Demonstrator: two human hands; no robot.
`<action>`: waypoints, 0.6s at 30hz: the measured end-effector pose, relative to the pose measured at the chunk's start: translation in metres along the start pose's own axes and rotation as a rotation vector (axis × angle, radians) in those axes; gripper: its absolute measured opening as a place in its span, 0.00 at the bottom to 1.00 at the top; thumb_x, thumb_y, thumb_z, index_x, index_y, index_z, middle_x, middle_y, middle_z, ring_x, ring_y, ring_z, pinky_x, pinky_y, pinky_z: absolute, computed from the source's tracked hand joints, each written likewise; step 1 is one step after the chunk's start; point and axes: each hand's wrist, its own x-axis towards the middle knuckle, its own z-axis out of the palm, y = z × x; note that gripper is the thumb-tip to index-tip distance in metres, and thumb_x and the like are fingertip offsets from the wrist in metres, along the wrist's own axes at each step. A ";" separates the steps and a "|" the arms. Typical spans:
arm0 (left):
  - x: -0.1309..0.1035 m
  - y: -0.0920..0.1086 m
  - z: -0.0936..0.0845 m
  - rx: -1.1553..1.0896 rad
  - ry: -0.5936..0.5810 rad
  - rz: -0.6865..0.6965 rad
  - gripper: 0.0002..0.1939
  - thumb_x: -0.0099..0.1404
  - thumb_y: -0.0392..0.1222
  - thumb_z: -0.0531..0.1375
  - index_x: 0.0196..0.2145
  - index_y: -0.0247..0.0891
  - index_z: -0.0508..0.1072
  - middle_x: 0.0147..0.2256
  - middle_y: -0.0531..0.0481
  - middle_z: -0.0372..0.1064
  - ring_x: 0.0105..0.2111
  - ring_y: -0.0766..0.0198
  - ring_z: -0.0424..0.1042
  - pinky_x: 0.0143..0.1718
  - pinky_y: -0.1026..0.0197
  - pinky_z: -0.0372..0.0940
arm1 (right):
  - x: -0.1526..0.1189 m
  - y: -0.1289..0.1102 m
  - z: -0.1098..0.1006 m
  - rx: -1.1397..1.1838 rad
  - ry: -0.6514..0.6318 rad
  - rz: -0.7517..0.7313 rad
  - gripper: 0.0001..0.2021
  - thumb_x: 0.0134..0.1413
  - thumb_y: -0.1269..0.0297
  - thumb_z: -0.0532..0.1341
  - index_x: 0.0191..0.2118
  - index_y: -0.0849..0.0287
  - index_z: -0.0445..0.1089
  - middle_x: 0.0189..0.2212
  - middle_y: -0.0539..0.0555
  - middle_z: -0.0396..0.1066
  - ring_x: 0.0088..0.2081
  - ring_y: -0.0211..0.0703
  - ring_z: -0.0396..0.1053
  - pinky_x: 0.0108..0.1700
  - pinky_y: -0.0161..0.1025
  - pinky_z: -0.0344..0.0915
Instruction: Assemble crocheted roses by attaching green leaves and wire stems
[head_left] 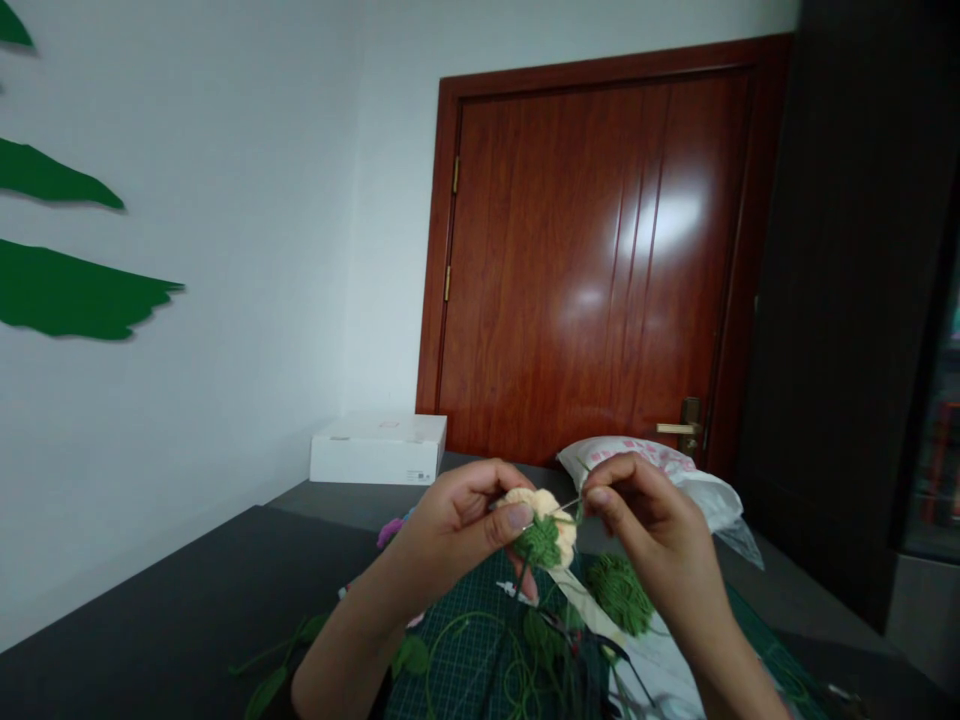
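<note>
A cream crocheted flower (pixel 566 540) with a green centre piece (pixel 540 541) is raised above the table. My left hand (pixel 469 520) pinches it at its left side, thumb on the front. Between the thumb and index finger of my right hand (pixel 645 510) is a thin needle (pixel 571 503), which slants down to the left and reaches the flower. Some green yarn shows at those right fingertips. Whether the needle tip has entered the flower is too small to tell.
A green cutting mat (pixel 457 620) lies below, with loose green yarn and dark tools. To the right is a green yarn ball (pixel 621 594). Farther back stand a white box (pixel 379 450) and a white plastic bag (pixel 705 490). Green leaves (pixel 411 655) lie at the front left.
</note>
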 end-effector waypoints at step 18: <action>0.016 -0.036 -0.001 0.143 0.141 -0.056 0.15 0.61 0.49 0.64 0.30 0.35 0.66 0.26 0.55 0.65 0.20 0.69 0.70 0.17 0.68 0.65 | -0.001 -0.031 0.001 -0.348 -0.317 -0.397 0.07 0.64 0.71 0.57 0.37 0.55 0.71 0.35 0.53 0.69 0.38 0.45 0.65 0.37 0.42 0.62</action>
